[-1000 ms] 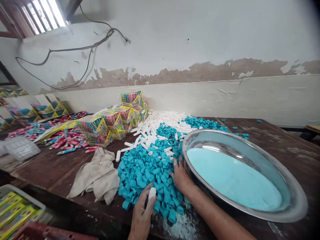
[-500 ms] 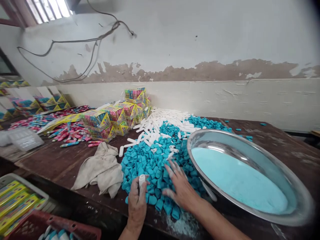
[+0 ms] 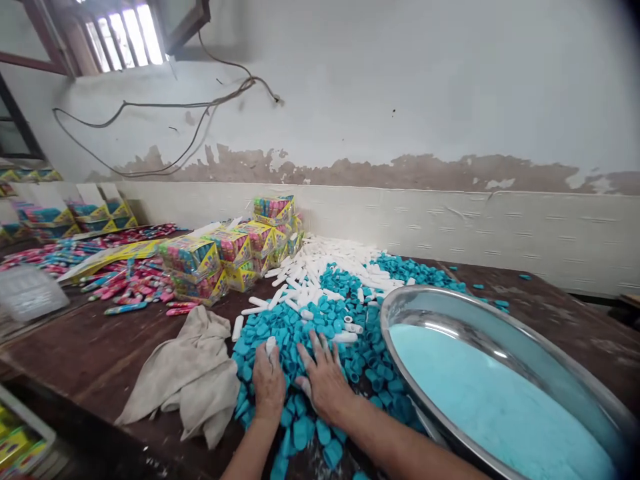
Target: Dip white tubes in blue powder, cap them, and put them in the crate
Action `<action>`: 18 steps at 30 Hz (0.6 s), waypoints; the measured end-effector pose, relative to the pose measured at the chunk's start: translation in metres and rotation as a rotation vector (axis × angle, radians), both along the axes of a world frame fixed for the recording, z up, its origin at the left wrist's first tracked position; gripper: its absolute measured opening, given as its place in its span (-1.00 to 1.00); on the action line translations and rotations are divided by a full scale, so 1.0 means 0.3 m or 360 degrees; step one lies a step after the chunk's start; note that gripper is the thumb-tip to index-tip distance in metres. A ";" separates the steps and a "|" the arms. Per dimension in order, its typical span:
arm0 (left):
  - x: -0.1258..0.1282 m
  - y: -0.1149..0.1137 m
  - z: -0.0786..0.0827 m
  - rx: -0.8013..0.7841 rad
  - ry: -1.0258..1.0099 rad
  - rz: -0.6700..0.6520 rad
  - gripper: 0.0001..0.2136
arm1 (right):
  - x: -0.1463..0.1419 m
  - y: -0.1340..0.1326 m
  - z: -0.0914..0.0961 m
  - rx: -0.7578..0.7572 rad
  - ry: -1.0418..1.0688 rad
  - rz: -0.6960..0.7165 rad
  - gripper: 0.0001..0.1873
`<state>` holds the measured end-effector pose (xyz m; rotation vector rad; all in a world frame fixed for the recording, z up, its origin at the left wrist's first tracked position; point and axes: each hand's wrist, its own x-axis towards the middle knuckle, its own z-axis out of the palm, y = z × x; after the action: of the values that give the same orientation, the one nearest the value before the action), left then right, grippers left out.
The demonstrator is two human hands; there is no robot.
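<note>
My left hand point(image 3: 269, 381) is closed around a white plastic tube point(image 3: 271, 345), its tip sticking up above my fingers, and rests on a heap of blue caps point(image 3: 300, 327). My right hand point(image 3: 324, 379) lies flat on the same heap just to the right, fingers spread, dusted with pale powder, holding nothing. Beyond the caps lies a pile of white tubes point(image 3: 325, 257). A wide steel basin point(image 3: 505, 320) with light blue powder point(image 3: 490, 393) stands right of my hands.
A crumpled beige cloth point(image 3: 185, 370) lies left of the caps on the brown wooden table point(image 3: 95, 353). Stacked colourful boxes point(image 3: 220, 250) and loose pink and blue packed sticks point(image 3: 130, 283) fill the back left. A wall runs behind the table.
Both hands moved forward and left onto the cap heap. My right hand left the basin's rim and flattened beside my left. The camera tilted down and shifted slightly.
</note>
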<state>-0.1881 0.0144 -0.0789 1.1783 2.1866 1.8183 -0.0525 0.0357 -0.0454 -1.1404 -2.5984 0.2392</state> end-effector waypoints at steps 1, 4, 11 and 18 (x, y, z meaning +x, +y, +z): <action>-0.013 0.025 0.009 -0.0002 -0.0004 -0.0005 -0.75 | -0.026 0.032 0.007 -0.0011 0.0016 -0.0030 -0.39; -0.045 0.068 0.061 -0.0026 -0.0018 -0.0037 -0.74 | -0.061 0.096 0.051 -0.0088 0.0054 -0.0160 -0.41; 0.075 -0.068 0.242 -0.0182 -0.0151 -0.1056 -0.69 | 0.107 -0.013 0.188 -0.0139 0.0801 0.0119 -0.58; 0.229 -0.132 0.270 -0.0339 -0.0101 -0.1658 -0.75 | 0.293 -0.121 0.167 0.0313 0.0669 0.0021 -0.73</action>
<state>-0.1193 -0.0252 0.0020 1.6875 1.2270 1.1037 0.0353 -0.0005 0.0046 -0.8935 -2.2042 0.1964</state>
